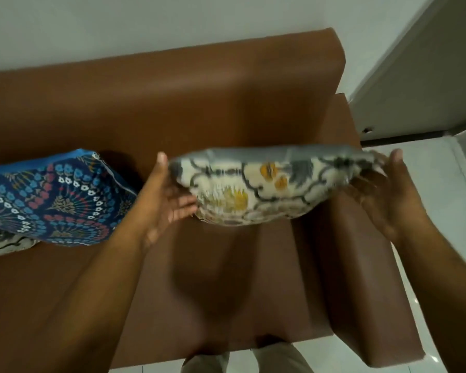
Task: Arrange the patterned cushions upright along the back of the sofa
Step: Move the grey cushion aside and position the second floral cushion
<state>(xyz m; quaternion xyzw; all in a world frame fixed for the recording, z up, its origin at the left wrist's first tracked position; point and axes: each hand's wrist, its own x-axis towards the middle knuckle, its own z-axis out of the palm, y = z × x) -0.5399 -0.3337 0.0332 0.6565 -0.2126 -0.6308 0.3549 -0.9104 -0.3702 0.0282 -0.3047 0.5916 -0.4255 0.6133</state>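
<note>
I hold a cream cushion with grey tracery and yellow-orange flowers (264,184) in the air above the right part of the brown sofa seat (226,278). My left hand (164,200) grips its left end and my right hand (385,195) grips its right end. The cushion is blurred and lies roughly level, in front of the sofa back (172,98). A blue cushion with a peacock-feather pattern (54,195) leans at the left against the sofa back. Under it, another cream patterned cushion (3,244) shows only a corner.
The sofa's right armrest (361,265) stands beside the held cushion. A white wall (119,25) rises behind the sofa, and a grey door (425,65) is at the right. White floor tiles (441,184) lie to the right. My legs (242,359) are at the sofa's front edge.
</note>
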